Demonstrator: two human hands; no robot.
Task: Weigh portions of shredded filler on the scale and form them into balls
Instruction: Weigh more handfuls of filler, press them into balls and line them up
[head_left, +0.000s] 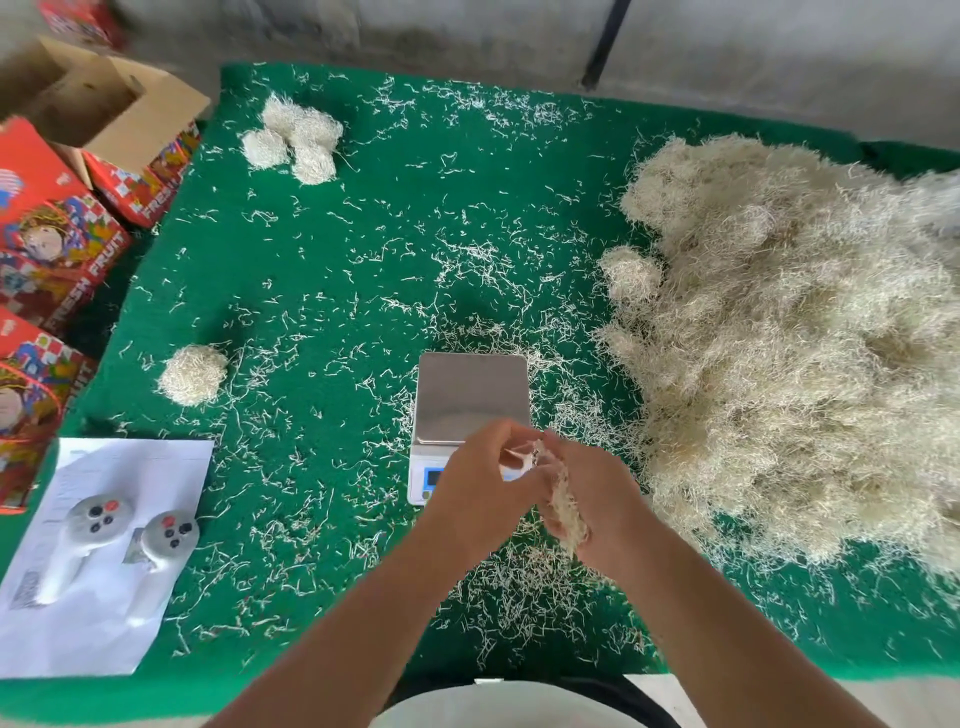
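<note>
Head view: both hands meet just in front of the scale (471, 402), over its near edge and display. Right hand (587, 499) cupped around a wad of filler (566, 512), strands trailing below the palm. Left hand (480, 480) closed against it, fingers pinching at the wad's top. Scale pan bare. Big filler pile (800, 338) on the right of the green table (363, 270), loose strands scattered all over. One ball (193, 374) at left, a cluster of balls (298, 137) far left corner. Two controllers (130, 535) lie on a paper sheet (78, 634) near left. Printed boxes (57, 228) past the left edge.
</note>
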